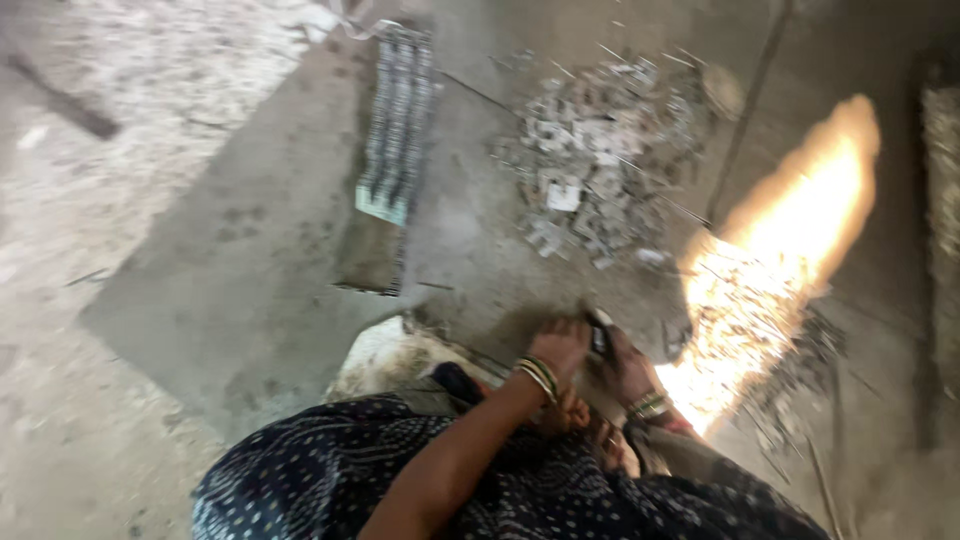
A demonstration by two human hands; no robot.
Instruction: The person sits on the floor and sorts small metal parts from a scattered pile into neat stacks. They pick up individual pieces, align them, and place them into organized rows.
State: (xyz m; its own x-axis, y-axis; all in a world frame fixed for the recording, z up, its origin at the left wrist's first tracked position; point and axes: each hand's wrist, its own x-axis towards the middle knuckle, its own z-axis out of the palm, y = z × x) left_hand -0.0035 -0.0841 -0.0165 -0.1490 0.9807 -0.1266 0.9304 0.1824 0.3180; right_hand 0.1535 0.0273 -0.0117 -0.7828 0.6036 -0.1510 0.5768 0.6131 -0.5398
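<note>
I'm in a rough metal workshop — bare, dusty concrete floor [180, 300], a heap of small metal offcuts [590, 160], a stack of cut metal strips [398, 120], and a bright spray of grinding sparks [770, 270] beside me.

Motion blur smears the scrap pile [600, 150] at one o'clock; the dark tool [600, 335] between both hands stays indistinct

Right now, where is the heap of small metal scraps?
In the head view, the scrap heap lies on the floor upper centre, right of the long ridged metal strip and left of the spark spray.
</note>
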